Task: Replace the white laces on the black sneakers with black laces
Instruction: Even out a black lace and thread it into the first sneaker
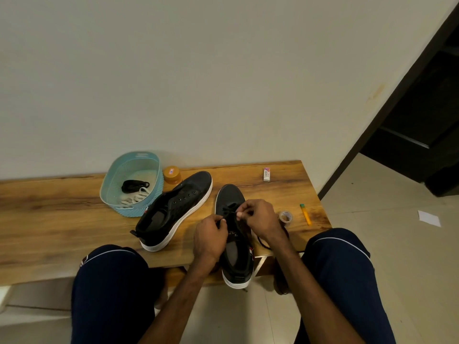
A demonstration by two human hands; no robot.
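A: Hands?
B: Left hand (pixel 210 235) and right hand (pixel 258 217) each pinch the black lace (pixel 226 209), fingers (pixel 244 211) curled on it, over the near sneaker (pixel 236 264).
A: Sneakers where?
B: Near sneaker overhangs the surface (pixel 49 219) edge. Far sneaker (pixel 173 209) lies unlaced beside the basket (pixel 129 170), which holds white laces (pixel 135 197) and a spare lace (pixel 134 185).
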